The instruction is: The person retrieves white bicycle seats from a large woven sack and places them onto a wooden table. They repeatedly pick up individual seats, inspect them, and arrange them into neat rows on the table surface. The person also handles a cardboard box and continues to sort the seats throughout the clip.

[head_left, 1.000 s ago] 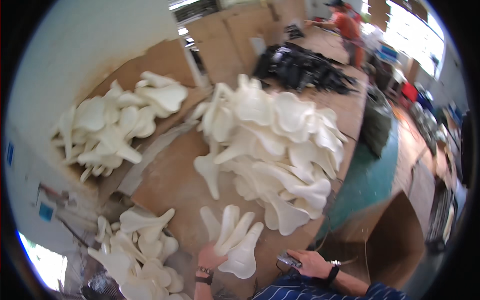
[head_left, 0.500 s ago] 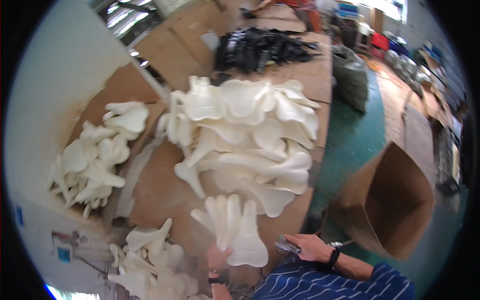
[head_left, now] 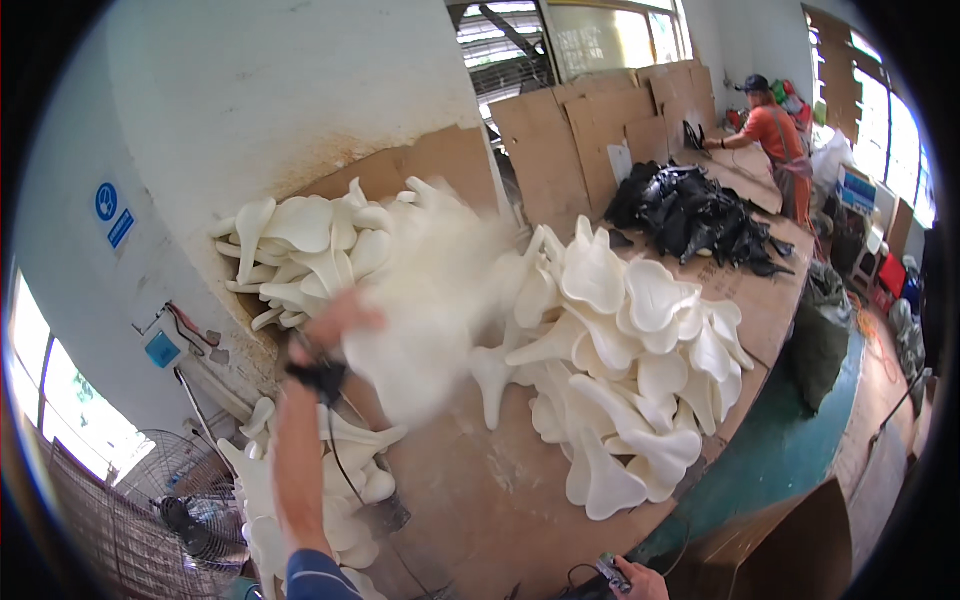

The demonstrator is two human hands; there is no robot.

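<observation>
My left hand is stretched out ahead on the left, blurred, its fingers closed at the edge of several cream-white saddle-shaped foam pads. The pads are smeared by motion, so I cannot count them. Beyond this hand lies a pile of similar pads against the wall. A larger pile covers the middle and right of the cardboard-covered table. At the lower edge, my right hand is closed around a small grey tool, whose kind I cannot make out.
More pads lie below my left forearm. Black pieces are heaped farther back, near a person in orange at the table's far end. A cardboard box stands at lower right. A wire-caged fan is at lower left.
My left hand has swung forward from the table's near edge with the pads. The view has turned left and up, and my right hand now appears lower, still with the tool.
</observation>
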